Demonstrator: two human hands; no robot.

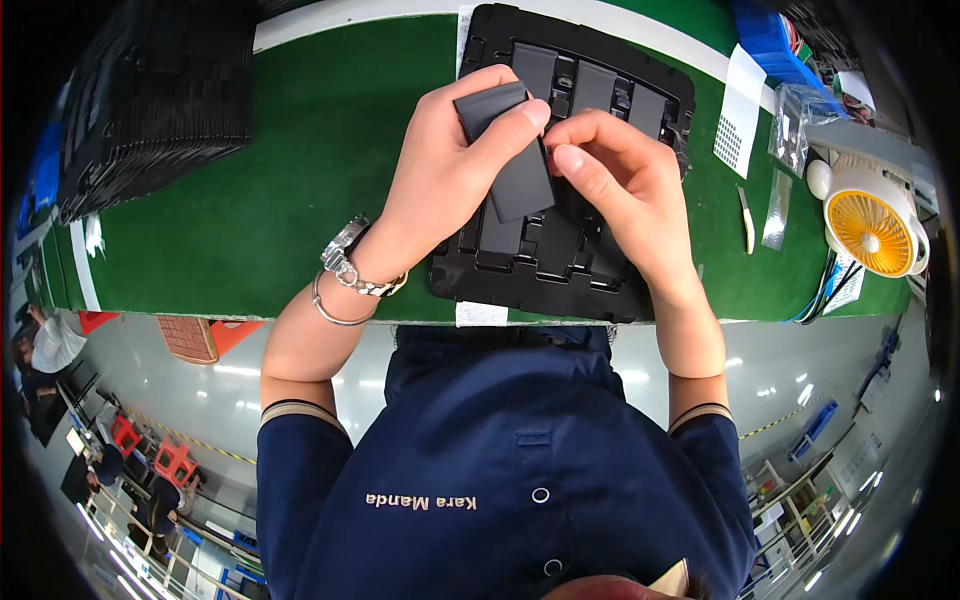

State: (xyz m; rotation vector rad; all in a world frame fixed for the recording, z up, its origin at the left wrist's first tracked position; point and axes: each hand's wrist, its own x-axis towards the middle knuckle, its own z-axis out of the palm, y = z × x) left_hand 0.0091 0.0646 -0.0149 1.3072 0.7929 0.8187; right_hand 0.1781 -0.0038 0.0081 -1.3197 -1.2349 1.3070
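My left hand (445, 185) is closed round a dark grey rectangular block (522, 180), thumb lying across its face. The block is tilted, its lower end towards me, above a black moulded plastic tray (455, 283). Against the block's right edge, my right hand (635, 190) has its thumb and forefinger bent together in a pinch. Whatever lies between those fingertips, if anything, is too small to make out. Several similar dark flat pieces, one being a grey piece (597, 88), sit in the tray's slots, partly hidden by my hands.
A tall stack of black trays (150, 110) stands at the left of the green table. To the right are a white printed sheet (741, 115), a small white-handled tool (747, 220), clear plastic bags (790, 130), a yellow-and-white fan (870, 225) and a blue bin (780, 50).
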